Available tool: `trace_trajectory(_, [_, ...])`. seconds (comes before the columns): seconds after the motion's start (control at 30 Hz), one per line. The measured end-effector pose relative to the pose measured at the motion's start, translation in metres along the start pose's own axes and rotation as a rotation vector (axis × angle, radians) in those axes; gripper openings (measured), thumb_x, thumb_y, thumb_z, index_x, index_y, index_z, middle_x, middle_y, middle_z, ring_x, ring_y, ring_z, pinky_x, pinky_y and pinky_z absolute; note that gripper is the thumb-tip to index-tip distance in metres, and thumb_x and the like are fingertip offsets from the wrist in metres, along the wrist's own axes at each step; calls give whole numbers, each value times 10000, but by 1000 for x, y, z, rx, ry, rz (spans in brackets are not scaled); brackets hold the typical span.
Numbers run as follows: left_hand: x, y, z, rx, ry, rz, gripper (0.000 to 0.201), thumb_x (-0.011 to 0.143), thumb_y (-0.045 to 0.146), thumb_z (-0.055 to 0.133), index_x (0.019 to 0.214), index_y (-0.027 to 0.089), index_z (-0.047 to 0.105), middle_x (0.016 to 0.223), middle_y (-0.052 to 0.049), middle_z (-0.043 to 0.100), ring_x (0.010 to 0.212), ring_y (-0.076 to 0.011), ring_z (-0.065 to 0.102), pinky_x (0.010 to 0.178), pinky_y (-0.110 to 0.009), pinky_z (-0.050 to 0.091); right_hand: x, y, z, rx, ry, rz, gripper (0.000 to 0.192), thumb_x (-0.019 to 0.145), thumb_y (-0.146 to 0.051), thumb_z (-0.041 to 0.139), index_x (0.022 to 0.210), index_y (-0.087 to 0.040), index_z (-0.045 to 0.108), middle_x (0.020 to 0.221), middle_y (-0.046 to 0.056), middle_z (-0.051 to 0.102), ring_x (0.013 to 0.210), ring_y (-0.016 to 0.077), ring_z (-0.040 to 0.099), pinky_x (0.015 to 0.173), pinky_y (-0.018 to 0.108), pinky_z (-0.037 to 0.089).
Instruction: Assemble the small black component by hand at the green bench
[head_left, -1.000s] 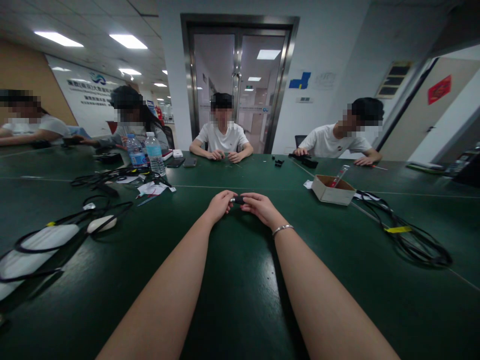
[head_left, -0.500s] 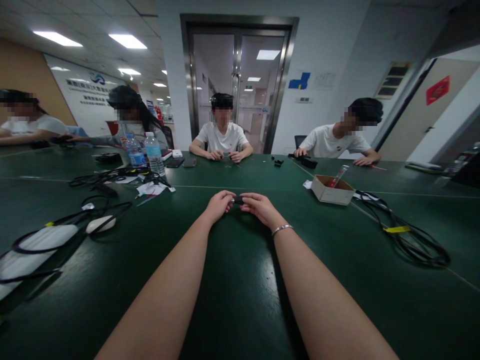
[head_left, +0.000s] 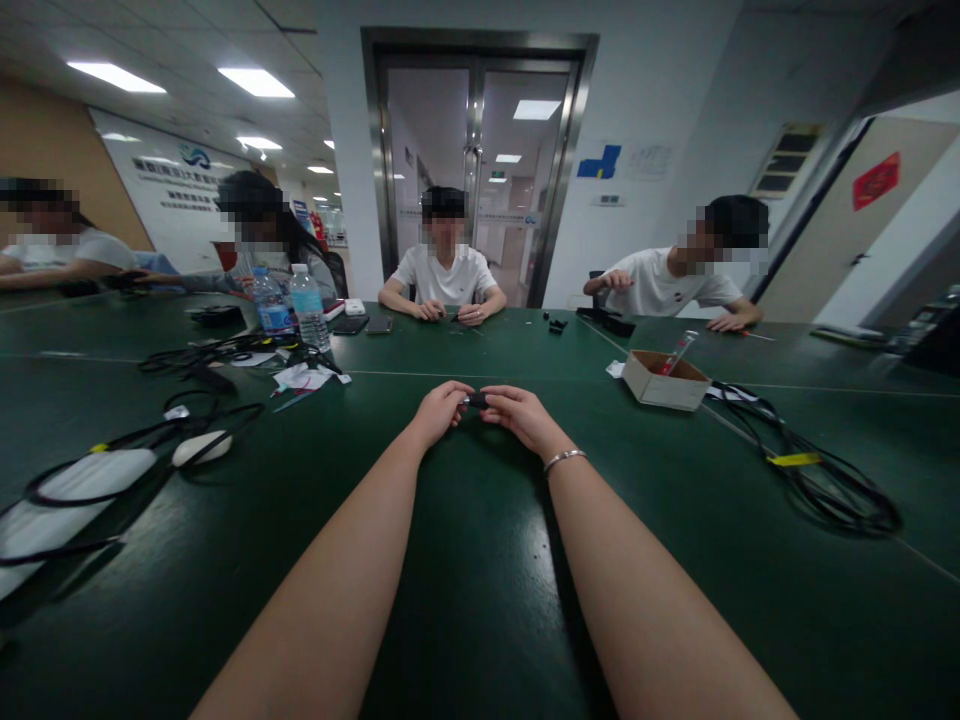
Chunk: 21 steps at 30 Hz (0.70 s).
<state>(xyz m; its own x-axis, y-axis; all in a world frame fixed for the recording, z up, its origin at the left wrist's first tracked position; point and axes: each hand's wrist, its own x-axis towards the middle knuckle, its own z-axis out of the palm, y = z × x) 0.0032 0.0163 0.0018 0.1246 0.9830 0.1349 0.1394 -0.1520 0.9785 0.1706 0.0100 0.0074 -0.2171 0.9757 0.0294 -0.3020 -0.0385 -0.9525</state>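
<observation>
My left hand (head_left: 439, 410) and my right hand (head_left: 521, 412) meet over the dark green table (head_left: 480, 560), both arms stretched forward. Between their fingertips they pinch a small black part (head_left: 475, 400), one hand at each end. Most of the part is hidden by my fingers. A thin bracelet (head_left: 564, 458) circles my right wrist.
A small cardboard box (head_left: 664, 380) with a red-tipped tool stands to the right, black cables (head_left: 817, 470) beyond it. To the left lie cables, white bags (head_left: 67, 490), paper scraps and two water bottles (head_left: 300, 305). Several other people sit around the table's far side.
My hands have stayed put on the small black part. The person at the far right has lifted one hand off the table.
</observation>
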Motion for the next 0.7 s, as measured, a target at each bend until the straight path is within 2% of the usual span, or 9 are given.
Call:
trace_trajectory(0.1, [0, 0, 0, 4, -2, 4, 211, 785, 174, 473, 933, 143, 619, 618, 19, 520, 452, -65, 441, 421, -166, 351, 0, 0, 0, 0, -2, -1, 128, 799, 0, 614, 882, -80, 669, 716, 74, 673, 569, 117, 647, 557, 174, 576])
trace_trajectory(0.23, [-1, 1, 0, 7, -18, 19, 225, 839, 256, 437, 898, 134, 617, 566, 17, 498, 444, -70, 431, 412, -161, 335, 0, 0, 0, 3, -11, -7, 122, 793, -12, 635, 888, -81, 670, 733, 73, 676, 576, 114, 646, 567, 176, 579])
trace_trajectory(0.4, [-1, 2, 0, -17, -28, -6, 198, 792, 196, 472, 921, 135, 609, 584, 21, 512, 436, -62, 425, 408, -158, 324, 0, 0, -1, -2, -15, -1, 119, 795, -20, 639, 886, -87, 674, 720, 63, 675, 575, 110, 644, 567, 170, 580])
trace_trajectory(0.53, [-2, 4, 0, -6, -47, 9, 249, 846, 279, 417, 888, 127, 611, 530, 19, 488, 414, -71, 404, 397, -170, 308, 0, -1, -1, -3, 2, 1, 120, 788, -21, 651, 882, -91, 678, 722, 69, 676, 579, 116, 646, 569, 174, 581])
trace_trajectory(0.7, [-3, 4, 0, -18, -13, -19, 216, 778, 183, 471, 930, 139, 619, 613, 19, 518, 445, -63, 433, 415, -166, 330, 0, 0, -1, 0, -8, -1, 112, 784, -28, 662, 873, -94, 682, 727, 65, 677, 578, 114, 646, 567, 177, 582])
